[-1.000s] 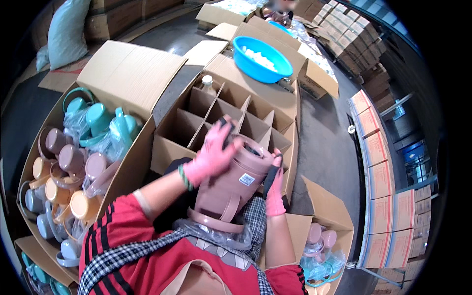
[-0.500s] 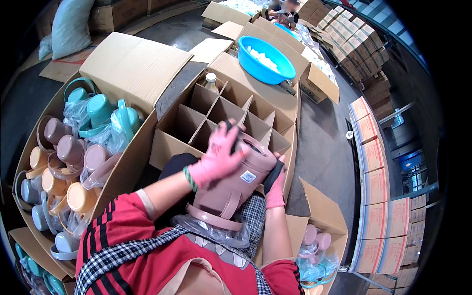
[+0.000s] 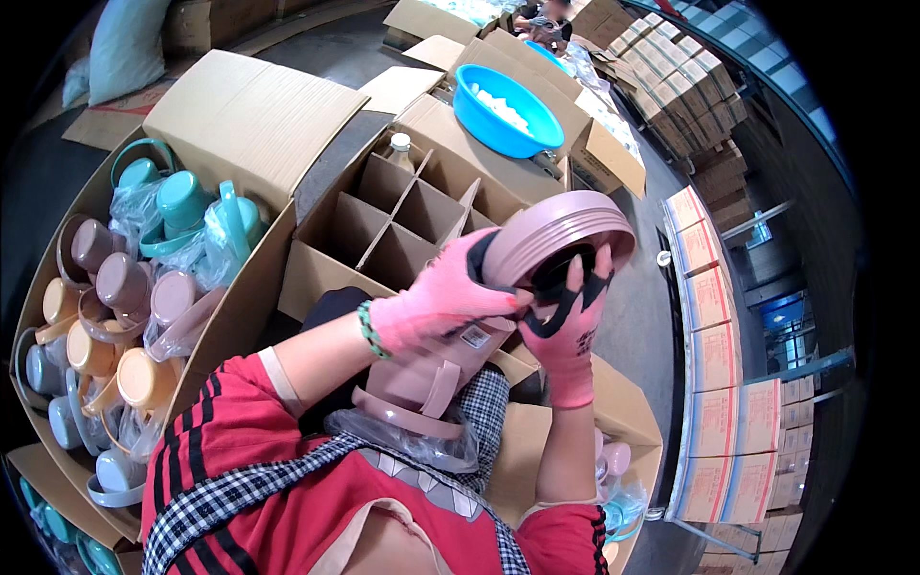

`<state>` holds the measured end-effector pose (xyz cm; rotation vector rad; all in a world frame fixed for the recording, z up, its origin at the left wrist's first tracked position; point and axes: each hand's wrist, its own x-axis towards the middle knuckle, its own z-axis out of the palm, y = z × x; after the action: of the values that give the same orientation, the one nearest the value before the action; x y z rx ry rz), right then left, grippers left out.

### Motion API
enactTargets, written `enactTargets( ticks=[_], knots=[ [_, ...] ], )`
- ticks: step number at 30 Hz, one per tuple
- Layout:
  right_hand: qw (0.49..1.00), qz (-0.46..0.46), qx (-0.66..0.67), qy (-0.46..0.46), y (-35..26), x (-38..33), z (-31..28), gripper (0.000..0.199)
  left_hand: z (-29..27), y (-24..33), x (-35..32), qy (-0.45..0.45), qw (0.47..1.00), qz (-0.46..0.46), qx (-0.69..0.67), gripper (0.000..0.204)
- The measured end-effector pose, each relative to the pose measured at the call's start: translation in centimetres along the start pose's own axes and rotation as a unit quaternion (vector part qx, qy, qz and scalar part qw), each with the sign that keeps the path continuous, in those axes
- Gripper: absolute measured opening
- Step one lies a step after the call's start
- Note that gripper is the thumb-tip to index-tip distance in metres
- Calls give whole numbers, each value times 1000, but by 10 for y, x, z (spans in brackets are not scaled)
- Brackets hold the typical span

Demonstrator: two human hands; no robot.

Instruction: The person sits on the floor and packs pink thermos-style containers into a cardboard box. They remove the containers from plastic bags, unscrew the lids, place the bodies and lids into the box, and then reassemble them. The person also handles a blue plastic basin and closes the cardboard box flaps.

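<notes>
Head view shows the left hand [image 3: 436, 302] in a pink glove wrapped over the side of a dusty-pink plastic jug [image 3: 460, 355], gripping it, while the right hand [image 3: 565, 326], in a pink and black glove, closes its fingers on the jug's round base [image 3: 565, 235], which is tipped up toward the camera. The jug's other end sits low over the person's lap, seemingly in a clear plastic bag [image 3: 402, 436]. Just beyond stands an open carton with cardboard dividers [image 3: 402, 225]; a blue basin [image 3: 508, 115] rests farther off, and at left a box of bagged jugs [image 3: 125, 297] in teal, pink and orange
</notes>
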<state>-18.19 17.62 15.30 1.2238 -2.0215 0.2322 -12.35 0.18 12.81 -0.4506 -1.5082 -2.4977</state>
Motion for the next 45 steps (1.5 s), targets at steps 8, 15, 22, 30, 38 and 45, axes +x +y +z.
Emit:
enactTargets(
  ticks=[8,15,22,30,38,45],
  knots=[
    [859,329,386,65,-7,14,22,43,-10,-19,10,104,927,214,290,57],
    [681,395,606,-119,6,55,41,55,-38,-32,31,148,932,199,263,59],
    [602,491,543,-320,46,103,107,60,-96,-103,42,356,868,51,-343,41],
    [929,245,121,-251,145,137,309,27,-126,-146,48,369,718,-20,-589,39],
    [926,146,106,-331,71,157,458,43,-165,-152,39,483,650,-102,-578,26],
    [905,121,44,-406,47,150,504,55,-171,-135,40,482,704,-121,-508,42]
  ],
)
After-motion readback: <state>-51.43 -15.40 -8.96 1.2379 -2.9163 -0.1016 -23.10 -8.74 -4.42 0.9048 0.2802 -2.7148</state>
